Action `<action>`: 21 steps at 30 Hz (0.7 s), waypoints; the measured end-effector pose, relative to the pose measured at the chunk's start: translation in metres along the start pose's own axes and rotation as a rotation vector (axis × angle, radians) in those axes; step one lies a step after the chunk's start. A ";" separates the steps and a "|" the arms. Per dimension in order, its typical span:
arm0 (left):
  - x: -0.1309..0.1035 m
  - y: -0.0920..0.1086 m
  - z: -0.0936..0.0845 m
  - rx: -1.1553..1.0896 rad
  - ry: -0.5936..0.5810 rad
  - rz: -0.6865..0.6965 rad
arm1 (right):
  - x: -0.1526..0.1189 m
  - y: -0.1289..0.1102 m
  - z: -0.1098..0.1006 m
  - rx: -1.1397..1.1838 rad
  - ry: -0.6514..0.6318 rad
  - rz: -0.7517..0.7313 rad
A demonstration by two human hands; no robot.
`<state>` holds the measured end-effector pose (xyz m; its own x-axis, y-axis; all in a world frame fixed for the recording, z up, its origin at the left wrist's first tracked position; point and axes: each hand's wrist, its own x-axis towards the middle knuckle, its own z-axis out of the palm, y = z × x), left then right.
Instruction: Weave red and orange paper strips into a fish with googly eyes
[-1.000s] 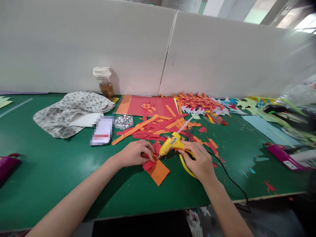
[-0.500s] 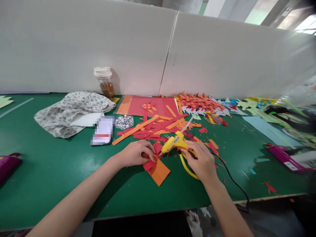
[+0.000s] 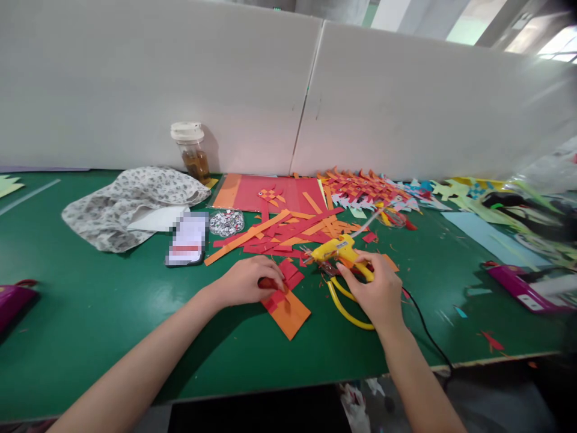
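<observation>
Light paper in the left hand, glue gun in the right

The red and orange paper (image 3: 294,316) lies at the front middle of the table (image 3: 112,337). The left hand (image 3: 265,281) holds it, with the fingers bent close together on its upper left part. The paper is surely very light, rather stiff when flat, but easy to crease or tear; it is better to take it softly near an edge. The right hand (image 3: 367,273) is closed around the handle of the yellow glue gun (image 3: 336,246), whose nozzle is apart from the paper. The gun seems light also, but the tip may be hot, so the handle is the safe place. Its black cable (image 3: 424,319) may pull a little.

The table is green and looks smooth. Behind the hands lie many paper strips (image 3: 270,231), and a pale partition (image 3: 180,60) stands at the back.
</observation>
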<state>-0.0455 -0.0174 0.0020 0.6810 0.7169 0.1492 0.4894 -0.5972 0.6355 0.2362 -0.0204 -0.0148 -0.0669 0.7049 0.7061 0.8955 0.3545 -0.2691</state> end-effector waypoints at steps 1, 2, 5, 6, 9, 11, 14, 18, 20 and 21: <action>0.000 0.001 0.000 0.001 0.011 -0.005 | 0.000 0.003 0.001 -0.022 -0.023 0.060; 0.000 0.001 0.000 0.004 0.022 -0.010 | 0.000 0.005 0.002 -0.046 -0.051 0.110; 0.000 0.001 0.002 0.016 0.035 -0.017 | 0.001 0.006 0.002 -0.102 -0.055 0.127; 0.000 0.001 0.002 0.019 0.032 -0.011 | 0.003 0.004 0.001 -0.103 -0.025 0.084; 0.000 -0.001 0.003 0.019 0.028 0.002 | 0.007 -0.012 -0.005 -0.022 0.024 -0.078; 0.000 -0.001 0.004 0.019 0.031 0.003 | 0.010 -0.029 -0.006 0.047 -0.100 -0.190; 0.001 -0.001 0.005 0.024 0.041 0.002 | 0.014 -0.055 -0.003 0.062 -0.358 -0.365; 0.001 -0.001 0.006 0.025 0.049 -0.007 | 0.020 -0.077 0.009 -0.113 -0.514 -0.564; 0.001 -0.002 0.007 0.027 0.054 -0.010 | 0.022 -0.080 0.015 -0.189 -0.518 -0.629; 0.001 -0.002 0.007 0.031 0.056 -0.012 | 0.023 -0.081 0.017 -0.215 -0.518 -0.648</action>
<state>-0.0423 -0.0176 -0.0045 0.6439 0.7426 0.1844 0.5148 -0.5987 0.6136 0.1549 -0.0221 0.0120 -0.7401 0.6137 0.2750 0.6715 0.6970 0.2516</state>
